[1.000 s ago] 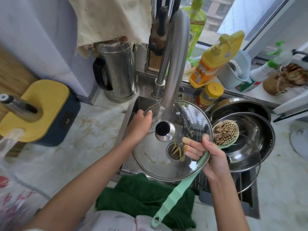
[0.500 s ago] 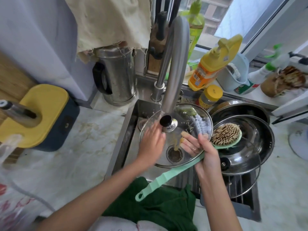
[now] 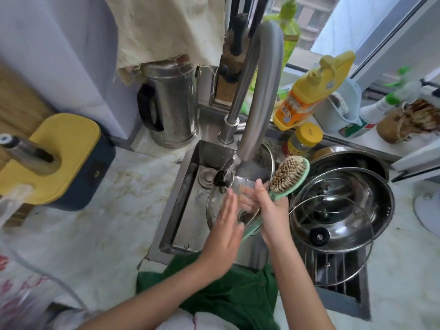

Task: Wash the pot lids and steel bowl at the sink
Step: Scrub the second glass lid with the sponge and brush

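Water is running from the faucet (image 3: 257, 103) onto a glass lid (image 3: 217, 196) that is standing tilted over the sink (image 3: 188, 198). The left hand (image 3: 226, 225) is pressing flat against its face, fingers straight. The right hand (image 3: 271, 210) is gripping the green brush (image 3: 285, 175), bristles up, at the lid's right rim. At the sink's right edge, a second lid (image 3: 333, 222) is lying in the steel bowl (image 3: 381, 198).

I see a home kitchen: a steel sink (image 3: 190, 210) with a tall faucet (image 3: 257, 103) sits in a marble counter (image 3: 114, 206). Far behind it stand a kettle (image 3: 173, 106), a knife block (image 3: 226, 84) and a yellow detergent bottle (image 3: 309, 91) by a window (image 3: 352, 22).
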Demonstrator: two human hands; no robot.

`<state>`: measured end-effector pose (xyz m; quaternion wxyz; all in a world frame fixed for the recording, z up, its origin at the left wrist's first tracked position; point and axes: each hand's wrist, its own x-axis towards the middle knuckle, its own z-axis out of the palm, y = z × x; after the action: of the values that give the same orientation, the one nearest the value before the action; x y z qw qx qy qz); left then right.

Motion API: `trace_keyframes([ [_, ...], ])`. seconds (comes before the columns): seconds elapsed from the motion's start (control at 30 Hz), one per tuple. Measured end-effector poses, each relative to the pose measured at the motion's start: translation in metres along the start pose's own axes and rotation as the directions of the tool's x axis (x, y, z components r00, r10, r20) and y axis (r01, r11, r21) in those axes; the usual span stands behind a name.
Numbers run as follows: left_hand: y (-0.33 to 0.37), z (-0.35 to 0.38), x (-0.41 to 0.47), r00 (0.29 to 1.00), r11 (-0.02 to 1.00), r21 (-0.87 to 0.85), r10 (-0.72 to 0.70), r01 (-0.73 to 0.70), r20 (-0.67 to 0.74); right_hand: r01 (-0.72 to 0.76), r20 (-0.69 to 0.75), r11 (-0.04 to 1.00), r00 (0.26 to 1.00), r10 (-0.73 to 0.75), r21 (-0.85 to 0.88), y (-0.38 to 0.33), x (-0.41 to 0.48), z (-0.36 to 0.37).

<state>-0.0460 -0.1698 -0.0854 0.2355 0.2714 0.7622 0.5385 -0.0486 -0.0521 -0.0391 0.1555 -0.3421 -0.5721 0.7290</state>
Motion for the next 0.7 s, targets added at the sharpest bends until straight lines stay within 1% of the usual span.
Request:
trace_keyframes([
  [0.03,0.006,0.001,-0.003,0.993,0.992,0.063,0.11,-0.113,0.048,0.009,0.002,0.998,1.0,-0.009,-0.058,0.003,0.0,0.003],
  [0.07,0.008,0.002,0.001,0.98,0.977,0.108,0.173,-0.183,0.095,0.005,0.004,0.996,1.0,-0.005,-0.09,0.004,0.001,0.003],
  [0.1,0.009,0.001,0.009,0.976,0.969,0.132,0.196,-0.208,0.099,-0.004,-0.002,0.995,1.0,0.004,-0.095,0.005,0.003,0.004],
  [0.2,-0.001,-0.002,0.029,0.959,0.928,0.25,0.284,-0.278,0.012,0.006,-0.053,0.999,0.999,-0.008,-0.039,0.0,0.007,0.004],
  [0.23,-0.008,-0.001,0.032,0.957,0.924,0.264,0.291,-0.278,-0.011,0.02,-0.049,0.999,0.999,-0.023,-0.045,-0.001,0.008,0.004],
  [0.27,-0.011,-0.002,0.036,0.965,0.941,0.234,0.259,-0.244,-0.035,0.031,-0.025,0.997,0.999,-0.032,-0.065,-0.003,0.006,0.006],
  [0.33,-0.007,-0.006,0.055,0.987,0.987,0.129,0.107,-0.092,-0.116,0.069,0.026,0.988,0.997,-0.066,-0.136,0.002,0.003,0.007],
  [0.4,0.006,-0.017,0.085,0.976,0.997,0.018,-0.066,0.071,-0.206,0.09,0.047,0.975,0.996,-0.082,-0.201,0.006,0.0,0.011],
  [0.47,0.014,-0.025,0.104,0.955,0.985,-0.08,-0.17,0.155,-0.243,0.097,0.048,0.967,0.995,-0.088,-0.236,0.008,-0.001,0.015],
  [0.5,0.015,-0.024,0.102,0.949,0.98,-0.097,-0.194,0.174,-0.25,0.101,0.042,0.966,0.995,-0.094,-0.239,0.009,-0.001,0.015],
  [0.53,0.014,-0.018,0.09,0.95,0.984,-0.075,-0.177,0.163,-0.259,0.105,0.033,0.965,0.994,-0.101,-0.24,0.009,0.0,0.014],
  [0.57,0.013,-0.008,0.071,0.959,0.992,-0.029,-0.127,0.124,-0.254,0.107,0.023,0.964,0.994,-0.105,-0.243,0.01,0.001,0.012],
  [0.63,0.007,0.005,0.035,0.981,0.998,0.036,-0.045,0.053,-0.187,0.106,0.015,0.965,0.994,-0.105,-0.24,0.012,0.001,0.009],
  [0.7,-0.005,0.004,0.044,0.986,0.998,0.022,-0.049,0.053,-0.158,0.093,0.008,0.967,0.996,-0.093,-0.239,0.015,-0.003,0.007],
])
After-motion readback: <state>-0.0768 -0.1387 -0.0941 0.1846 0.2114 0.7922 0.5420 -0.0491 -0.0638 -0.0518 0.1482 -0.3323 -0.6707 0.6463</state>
